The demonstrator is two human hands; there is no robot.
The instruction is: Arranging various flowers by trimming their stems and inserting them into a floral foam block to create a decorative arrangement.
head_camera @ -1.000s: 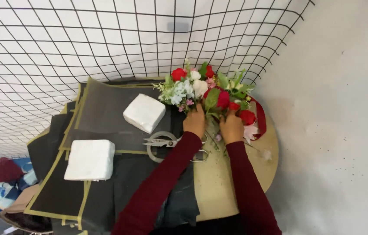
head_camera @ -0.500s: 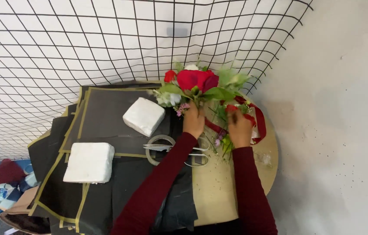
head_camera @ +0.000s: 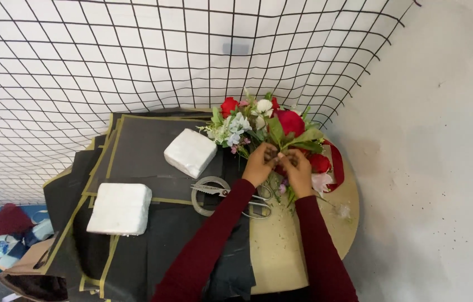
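Observation:
A bunch of flowers (head_camera: 264, 123) with red roses, white and pale blue blooms and green leaves lies at the far side of a round wooden table (head_camera: 281, 251). My left hand (head_camera: 259, 163) and my right hand (head_camera: 297, 170) meet at the base of the bunch, fingers closed around its stems. Both arms wear dark red sleeves. A red ribbon (head_camera: 338, 165) curls beside my right hand. Scissors (head_camera: 231, 196) lie just left of my left forearm.
Black wrapping sheets with gold edges (head_camera: 135, 151) cover the table's left part. On them rest two white foam blocks, one (head_camera: 190, 152) near the flowers, another (head_camera: 120, 208) closer left. A black wire grid (head_camera: 135, 56) stands behind. A pale wall (head_camera: 438, 140) rises on the right.
The bunch has been turned and lowered, with the red rose now to the right. My hands have come together at the stems.

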